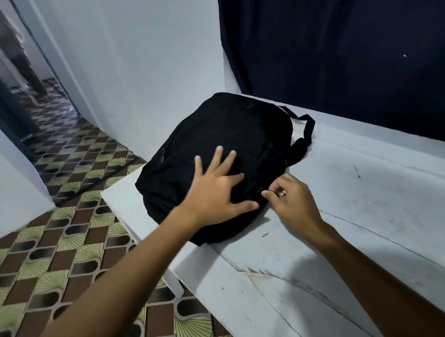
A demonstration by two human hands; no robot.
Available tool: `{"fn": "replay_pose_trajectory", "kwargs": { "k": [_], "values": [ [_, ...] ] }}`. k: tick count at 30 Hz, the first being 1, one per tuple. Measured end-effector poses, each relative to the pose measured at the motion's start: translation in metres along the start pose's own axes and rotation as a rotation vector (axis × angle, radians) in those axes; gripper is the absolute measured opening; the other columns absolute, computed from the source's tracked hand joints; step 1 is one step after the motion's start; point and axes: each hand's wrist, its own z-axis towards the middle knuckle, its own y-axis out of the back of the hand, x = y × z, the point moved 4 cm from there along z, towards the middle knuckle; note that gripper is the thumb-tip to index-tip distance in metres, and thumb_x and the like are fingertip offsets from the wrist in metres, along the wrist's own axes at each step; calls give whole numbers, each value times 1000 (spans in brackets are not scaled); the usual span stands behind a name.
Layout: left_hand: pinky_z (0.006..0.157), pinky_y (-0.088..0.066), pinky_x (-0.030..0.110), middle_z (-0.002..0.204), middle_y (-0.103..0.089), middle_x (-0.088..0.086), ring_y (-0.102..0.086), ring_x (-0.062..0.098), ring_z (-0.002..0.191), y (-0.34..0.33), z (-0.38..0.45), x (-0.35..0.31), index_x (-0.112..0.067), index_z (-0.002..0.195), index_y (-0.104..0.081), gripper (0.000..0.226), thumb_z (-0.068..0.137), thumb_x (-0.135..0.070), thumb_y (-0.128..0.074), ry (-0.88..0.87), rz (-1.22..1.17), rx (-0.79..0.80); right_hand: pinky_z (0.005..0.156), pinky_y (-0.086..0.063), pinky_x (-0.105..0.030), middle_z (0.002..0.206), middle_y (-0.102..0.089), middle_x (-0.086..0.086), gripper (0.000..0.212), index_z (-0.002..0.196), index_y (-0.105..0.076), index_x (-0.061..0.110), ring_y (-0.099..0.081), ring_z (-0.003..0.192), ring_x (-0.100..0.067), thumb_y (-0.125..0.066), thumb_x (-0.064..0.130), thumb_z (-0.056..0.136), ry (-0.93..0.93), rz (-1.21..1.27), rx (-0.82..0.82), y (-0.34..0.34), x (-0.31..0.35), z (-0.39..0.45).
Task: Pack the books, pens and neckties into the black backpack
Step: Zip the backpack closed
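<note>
The fingers [271, 189] of the right hand [293, 203] are curled together and pinch a small metal zipper pull [263, 190] at the near right edge of the black fabric backpack [227, 142]. Just beside them, the left hand [214, 186] lies flat on the pack's front panel, its fingers spread wide and pressing the cloth down, thumb reaching toward the pull.

The backpack lies flat on the white, scuffed bench [347, 213], at its left end close to the corner by the pale wall. Its long axis runs from the near edge, by the hands, away toward the dark blue curtain [338, 46]; which end is the top I cannot tell for certain, though a black shoulder strap [304, 135] loops out on the far right side. The pull sits directly at the right fingertips, so the right hand is the nearer one for the zip, and the track seems to run along the pack's side, away from the person.

No books, pens or neckties show anywhere; whether they are already inside I cannot tell. A patterned brown and green tiled floor [65, 241] lies to the left.
</note>
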Motion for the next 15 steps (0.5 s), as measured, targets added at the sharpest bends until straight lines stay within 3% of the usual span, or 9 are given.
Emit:
{"fn": "replay_pose_trajectory", "kwargs": {
  "k": [3,7,12,15],
  "values": [
    [111,4,71,164,-1,2,20,26,148,-10,18,-8,-23,119,-69,54,82,-62,-61,49,56,86,60,-47,-32,76,-51,8,24,69,-55,16,-52,65,-14,-69,24,86,46,-38,12,5,3,2],
    [105,12,74,164,-9,-4,23,25,147,-11,24,11,-17,80,-73,24,83,-41,-72,151,-280,101,60,-45,-29,78,-50,9,22,72,-55,17,-52,65,-13,-68,27,87,131,-121,24,10,-5,10],
    [105,12,74,163,-11,-11,25,23,146,-14,25,24,-6,66,-66,27,82,-26,-77,228,-578,190,62,-44,-32,77,-51,6,21,72,-55,20,-54,68,-18,-69,26,86,60,-160,-3,17,-50,49],
    [105,10,75,162,-11,-12,26,21,146,-15,24,25,-12,59,-60,31,82,-24,-77,190,-625,229,64,-39,-32,80,-53,2,20,72,-55,21,-54,73,-21,-69,28,86,-93,-202,-35,29,-80,82]
  ]
}}
